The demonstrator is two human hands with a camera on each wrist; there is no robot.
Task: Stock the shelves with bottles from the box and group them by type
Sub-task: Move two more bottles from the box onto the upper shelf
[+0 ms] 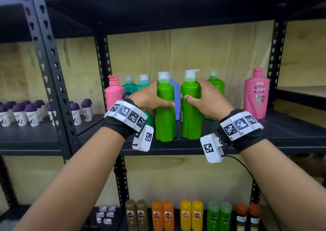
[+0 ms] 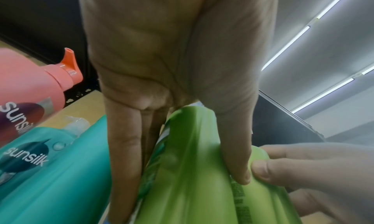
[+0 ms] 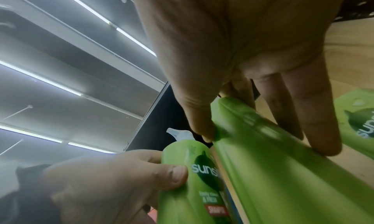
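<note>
Each hand, left hand (image 1: 150,98) and right hand (image 1: 210,100), grips a green bottle (image 1: 165,111) high on its slick, stiff, probably heavy body.

light: ceiling tubes (image 3: 85,6), bright | shelf interior dim | wrist views soft, edges warped

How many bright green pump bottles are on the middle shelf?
3: one in the left hand, one in the right hand, one behind the right hand. Others may be hidden.

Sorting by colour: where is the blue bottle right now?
In the head view, the blue plastic bottle stands mid-shelf, behind and between the two bright green bottles being held.
</note>
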